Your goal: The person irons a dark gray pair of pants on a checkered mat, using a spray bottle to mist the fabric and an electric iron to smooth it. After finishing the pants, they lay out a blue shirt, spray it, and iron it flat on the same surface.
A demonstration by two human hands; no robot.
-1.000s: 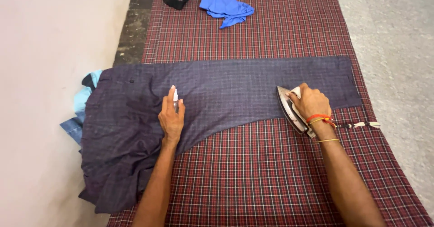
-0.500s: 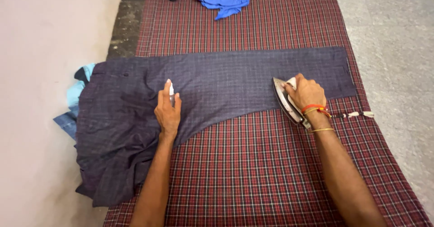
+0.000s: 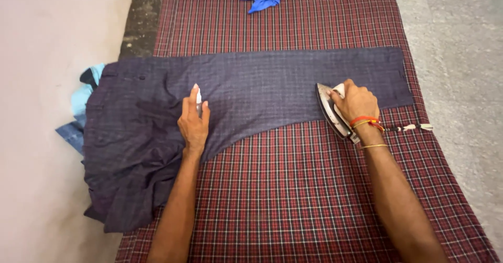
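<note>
- Right hand (image 3: 356, 101) clamped on iron (image 3: 330, 111), at the near edge of the trouser leg (image 3: 272, 92), close to the checked cloth's (image 3: 293, 189) right edge.
- Leg's long axis runs left-right; unpressed length lies left of the iron.
- Left hand (image 3: 193, 121) closed round a small white spray bottle (image 3: 198, 101) mid-leg (nearer the waist end).

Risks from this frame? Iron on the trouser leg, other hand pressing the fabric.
1. The right hand holds the metal iron near the lower edge of the dark checked trousers; it may slide off onto the red plaid cloth.
2. The left hand, holding a small white bottle, lies in the iron's likely path: burn risk.
3. The bunched waist end could get creases pressed in.
</note>
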